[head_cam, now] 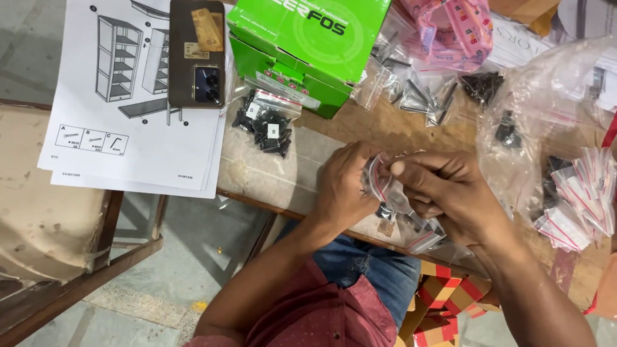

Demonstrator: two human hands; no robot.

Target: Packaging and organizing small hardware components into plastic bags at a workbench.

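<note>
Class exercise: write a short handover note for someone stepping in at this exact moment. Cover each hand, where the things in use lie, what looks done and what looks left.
Left hand and right hand both pinch one small clear zip bag with a red seal line, held above the table edge; its mouth looks not yet fully open.
Another bag of black screws lies sealed beside the green box.
The assembly sheet lies at the left with a phone on it.
More small bags are heaped at the right.
Done: nothing visibly assembled. Left: opening the held bag.
</note>
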